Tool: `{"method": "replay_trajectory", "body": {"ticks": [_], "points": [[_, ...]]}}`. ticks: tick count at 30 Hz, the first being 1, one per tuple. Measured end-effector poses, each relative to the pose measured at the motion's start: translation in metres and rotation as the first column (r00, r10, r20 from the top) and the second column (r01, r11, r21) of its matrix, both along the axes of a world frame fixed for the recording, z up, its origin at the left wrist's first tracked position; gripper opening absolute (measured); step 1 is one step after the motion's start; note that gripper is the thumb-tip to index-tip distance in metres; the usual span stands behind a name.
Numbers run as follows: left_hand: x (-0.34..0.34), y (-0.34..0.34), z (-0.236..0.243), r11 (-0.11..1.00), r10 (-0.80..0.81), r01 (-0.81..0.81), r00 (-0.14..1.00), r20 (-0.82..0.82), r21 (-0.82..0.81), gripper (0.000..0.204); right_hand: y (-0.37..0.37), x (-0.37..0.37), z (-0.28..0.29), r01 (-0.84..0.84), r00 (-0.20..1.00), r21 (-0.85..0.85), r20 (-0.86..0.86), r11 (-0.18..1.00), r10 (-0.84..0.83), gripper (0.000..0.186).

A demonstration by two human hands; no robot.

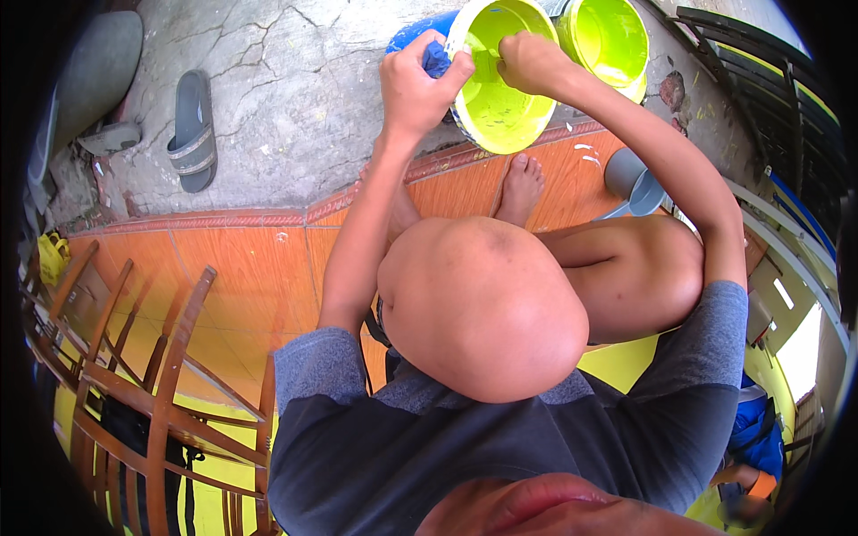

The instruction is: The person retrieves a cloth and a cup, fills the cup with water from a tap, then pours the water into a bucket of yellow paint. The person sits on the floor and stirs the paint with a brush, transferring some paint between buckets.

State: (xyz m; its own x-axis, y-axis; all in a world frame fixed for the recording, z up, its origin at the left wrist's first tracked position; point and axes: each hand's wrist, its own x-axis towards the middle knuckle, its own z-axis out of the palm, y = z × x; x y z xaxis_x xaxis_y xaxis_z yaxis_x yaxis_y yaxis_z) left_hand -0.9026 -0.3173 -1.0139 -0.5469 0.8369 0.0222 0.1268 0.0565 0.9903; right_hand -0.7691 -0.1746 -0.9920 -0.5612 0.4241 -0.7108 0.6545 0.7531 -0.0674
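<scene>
A bucket (500,116) with a bright yellow-green inside and a pale rim is tilted with its mouth toward me. At its left rim my left hand (413,89) is closed, with a crumpled blue piece (436,60), cloth or plastic, showing between thumb and fingers. My right hand (536,64) reaches over the bucket's mouth, fingers curled into a fist at the inner wall. What those fingers hold, if anything, I cannot make out. Behind the left hand shows part of a blue container (418,32).
A second yellow-green bucket (615,45) stands to the right. A grey dipper (630,179) lies by my right knee. On the cracked concrete (268,116) at left is a grey slipper (191,134). Wooden chairs (161,411) stand at lower left, a dark metal rack (760,80) at far right.
</scene>
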Motion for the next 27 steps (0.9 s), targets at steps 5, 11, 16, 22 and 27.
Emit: {"method": "replay_trajectory", "body": {"ticks": [5,11,16,22,27], "points": [[-0.004,0.001,-0.002,1.0,-0.021,0.021,1.0,0.009,-0.017,0.031,0.001,0.005,-0.002,-0.031,0.996,0.044,-0.083,0.999,0.035,0.025],[-0.007,0.002,-0.006,1.0,0.001,0.0,1.0,0.03,-0.031,0.032,-0.019,0.015,-0.04,0.102,0.957,-0.033,-0.271,0.994,-0.107,0.024],[-0.013,-0.004,-0.007,0.998,-0.011,0.013,0.999,0.035,-0.057,0.032,-0.021,0.024,-0.048,0.071,0.939,-0.017,-0.337,0.997,-0.072,0.023],[-0.013,-0.005,-0.005,0.998,-0.015,0.017,0.999,0.047,-0.053,0.031,0.001,0.028,-0.033,0.014,0.904,0.069,-0.428,0.998,0.017,0.017],[-0.016,-0.006,-0.004,0.997,-0.05,0.054,0.996,0.071,-0.058,0.031,-0.003,0.036,-0.028,-0.236,0.845,0.247,-0.425,0.94,0.324,0.021]]}}
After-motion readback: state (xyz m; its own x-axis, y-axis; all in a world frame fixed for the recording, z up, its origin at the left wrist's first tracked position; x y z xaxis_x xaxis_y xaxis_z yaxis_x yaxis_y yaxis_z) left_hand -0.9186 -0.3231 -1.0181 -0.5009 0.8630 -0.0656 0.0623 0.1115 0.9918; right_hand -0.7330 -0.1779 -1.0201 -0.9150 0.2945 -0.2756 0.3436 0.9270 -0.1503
